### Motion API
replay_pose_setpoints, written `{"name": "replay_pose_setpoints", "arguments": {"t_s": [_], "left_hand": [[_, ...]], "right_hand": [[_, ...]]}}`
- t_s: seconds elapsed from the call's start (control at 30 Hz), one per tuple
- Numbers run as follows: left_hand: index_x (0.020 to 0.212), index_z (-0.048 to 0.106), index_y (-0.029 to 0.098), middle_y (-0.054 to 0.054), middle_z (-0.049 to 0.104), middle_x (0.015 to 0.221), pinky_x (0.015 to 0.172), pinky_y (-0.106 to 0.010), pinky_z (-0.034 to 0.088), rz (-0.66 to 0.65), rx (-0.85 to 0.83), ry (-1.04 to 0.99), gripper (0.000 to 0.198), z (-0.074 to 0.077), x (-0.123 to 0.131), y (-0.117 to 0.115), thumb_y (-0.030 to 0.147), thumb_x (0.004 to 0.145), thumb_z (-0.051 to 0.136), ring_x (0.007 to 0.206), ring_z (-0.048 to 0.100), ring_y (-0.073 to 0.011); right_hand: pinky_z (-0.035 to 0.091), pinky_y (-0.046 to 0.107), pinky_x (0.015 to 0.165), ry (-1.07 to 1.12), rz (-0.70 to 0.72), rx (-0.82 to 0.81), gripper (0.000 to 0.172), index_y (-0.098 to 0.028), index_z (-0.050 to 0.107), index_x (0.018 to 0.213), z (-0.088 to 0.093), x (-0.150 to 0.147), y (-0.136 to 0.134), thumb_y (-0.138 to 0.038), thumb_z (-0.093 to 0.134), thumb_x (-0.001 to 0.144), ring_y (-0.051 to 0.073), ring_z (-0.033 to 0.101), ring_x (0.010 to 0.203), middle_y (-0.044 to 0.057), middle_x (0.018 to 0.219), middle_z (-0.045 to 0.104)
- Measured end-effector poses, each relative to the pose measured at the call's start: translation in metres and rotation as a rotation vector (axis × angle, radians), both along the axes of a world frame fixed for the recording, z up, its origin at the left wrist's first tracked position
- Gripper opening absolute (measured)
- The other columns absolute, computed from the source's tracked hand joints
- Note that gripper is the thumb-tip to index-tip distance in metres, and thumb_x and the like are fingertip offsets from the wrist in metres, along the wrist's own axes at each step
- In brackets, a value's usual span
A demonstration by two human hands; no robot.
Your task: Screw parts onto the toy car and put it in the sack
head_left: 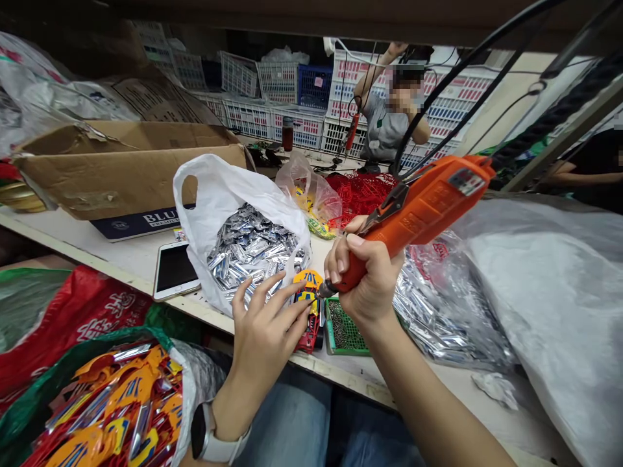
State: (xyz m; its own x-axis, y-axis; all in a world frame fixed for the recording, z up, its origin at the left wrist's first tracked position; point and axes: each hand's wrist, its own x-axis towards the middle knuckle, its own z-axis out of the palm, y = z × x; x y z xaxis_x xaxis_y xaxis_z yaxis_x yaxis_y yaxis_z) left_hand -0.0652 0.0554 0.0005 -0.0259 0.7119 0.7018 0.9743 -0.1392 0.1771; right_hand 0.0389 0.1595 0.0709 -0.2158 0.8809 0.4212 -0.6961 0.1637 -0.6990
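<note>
My right hand (pixel 363 275) is closed round an orange electric screwdriver (pixel 418 211), whose tip points down-left onto a small yellow and red toy car (pixel 308 305) lying at the table's front edge. My left hand (pixel 265 324) rests against the car's left side with its fingers spread out, steadying it. A white watch sits on my left wrist. A green tray of small screws (pixel 343 334) lies just right of the car, under my right hand.
A white bag of silver parts (pixel 246 243) stands behind the car, a phone (pixel 174 269) to its left, a cardboard box (pixel 121 165) further back. Silver foil bags (pixel 438 305) lie right. A sack of orange toy shells (pixel 111 405) sits lower left. Another person (pixel 394 110) works across the table.
</note>
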Motion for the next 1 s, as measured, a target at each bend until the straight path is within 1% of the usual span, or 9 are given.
{"name": "replay_pose_setpoints", "arguments": {"t_s": [0.03, 0.13, 0.17, 0.27, 0.3, 0.6, 0.83, 0.9, 1.0], "left_hand": [[0.103, 0.069, 0.028, 0.008, 0.071, 0.122, 0.116, -0.049, 0.023, 0.003, 0.015, 0.0, 0.011, -0.001, 0.001, 0.001, 0.025, 0.094, 0.062, 0.125, 0.057, -0.0225], [0.123, 0.064, 0.021, 0.0, 0.068, 0.13, 0.117, -0.049, 0.024, 0.05, -0.003, -0.028, 0.031, -0.005, 0.007, 0.0, 0.034, 0.095, 0.062, 0.126, 0.056, -0.0249], [0.122, 0.065, 0.021, 0.0, 0.068, 0.13, 0.116, -0.048, 0.025, 0.066, -0.01, -0.044, 0.031, -0.007, 0.008, -0.001, 0.036, 0.094, 0.062, 0.126, 0.057, -0.0253], [0.103, 0.07, 0.029, 0.007, 0.072, 0.119, 0.113, -0.046, 0.029, 0.072, -0.009, -0.066, 0.013, -0.011, 0.013, -0.007, 0.034, 0.093, 0.065, 0.12, 0.059, -0.0239], [0.101, 0.07, 0.03, 0.008, 0.072, 0.116, 0.112, -0.045, 0.028, 0.067, -0.012, -0.063, 0.01, -0.012, 0.014, -0.009, 0.034, 0.093, 0.065, 0.118, 0.06, -0.0233], [0.107, 0.067, 0.032, 0.01, 0.072, 0.117, 0.114, -0.044, 0.024, 0.05, -0.058, -0.109, 0.014, -0.016, 0.016, -0.013, 0.036, 0.096, 0.059, 0.115, 0.063, -0.0209], [0.107, 0.067, 0.031, 0.01, 0.072, 0.116, 0.115, -0.044, 0.023, 0.061, -0.073, -0.147, 0.014, -0.018, 0.018, -0.013, 0.035, 0.095, 0.061, 0.115, 0.063, -0.0209], [0.106, 0.067, 0.03, 0.009, 0.072, 0.115, 0.115, -0.044, 0.023, 0.059, -0.069, -0.159, 0.014, -0.018, 0.019, -0.013, 0.034, 0.095, 0.062, 0.114, 0.063, -0.0205], [0.106, 0.068, 0.029, 0.007, 0.073, 0.115, 0.115, -0.044, 0.022, 0.05, -0.069, -0.174, 0.013, -0.019, 0.021, -0.013, 0.031, 0.094, 0.061, 0.112, 0.064, -0.0202]], "right_hand": [[0.035, 0.021, 0.036, -0.009, -0.009, 0.002, 0.015, -0.017, 0.054, 0.087, -0.001, -0.001, 0.001, -0.025, 0.063, 0.078, 0.008, 0.039, 0.035, -0.008, 0.047, 0.045], [0.036, 0.021, 0.036, -0.046, -0.047, 0.009, 0.014, -0.016, 0.055, 0.085, -0.003, -0.003, 0.007, -0.024, 0.064, 0.078, 0.008, 0.04, 0.036, -0.008, 0.048, 0.046], [0.035, 0.021, 0.036, -0.056, -0.056, 0.009, 0.014, -0.015, 0.056, 0.084, -0.004, -0.004, 0.009, -0.025, 0.064, 0.078, 0.008, 0.04, 0.036, -0.007, 0.048, 0.046], [0.034, 0.022, 0.035, -0.064, -0.054, 0.01, 0.013, -0.015, 0.057, 0.08, -0.008, -0.006, 0.015, -0.025, 0.064, 0.078, 0.008, 0.039, 0.035, -0.007, 0.048, 0.045], [0.034, 0.023, 0.035, -0.065, -0.046, 0.013, 0.013, -0.015, 0.057, 0.079, -0.009, -0.007, 0.017, -0.025, 0.064, 0.078, 0.008, 0.039, 0.034, -0.007, 0.048, 0.046], [0.032, 0.022, 0.035, -0.126, 0.049, 0.004, 0.015, -0.015, 0.057, 0.081, -0.015, -0.014, 0.017, -0.027, 0.065, 0.078, 0.009, 0.04, 0.035, -0.007, 0.048, 0.046], [0.033, 0.021, 0.035, -0.267, 0.239, 0.087, 0.019, -0.015, 0.057, 0.074, -0.007, -0.019, 0.014, -0.031, 0.067, 0.074, 0.008, 0.04, 0.036, -0.005, 0.048, 0.046], [0.032, 0.021, 0.035, -0.274, 0.247, 0.094, 0.021, -0.015, 0.056, 0.074, -0.009, -0.02, 0.012, -0.032, 0.068, 0.073, 0.008, 0.039, 0.035, -0.005, 0.047, 0.045], [0.032, 0.02, 0.036, -0.213, 0.159, 0.083, 0.022, -0.015, 0.054, 0.076, -0.016, -0.017, 0.011, -0.032, 0.068, 0.076, 0.007, 0.038, 0.036, -0.006, 0.048, 0.045]]}}
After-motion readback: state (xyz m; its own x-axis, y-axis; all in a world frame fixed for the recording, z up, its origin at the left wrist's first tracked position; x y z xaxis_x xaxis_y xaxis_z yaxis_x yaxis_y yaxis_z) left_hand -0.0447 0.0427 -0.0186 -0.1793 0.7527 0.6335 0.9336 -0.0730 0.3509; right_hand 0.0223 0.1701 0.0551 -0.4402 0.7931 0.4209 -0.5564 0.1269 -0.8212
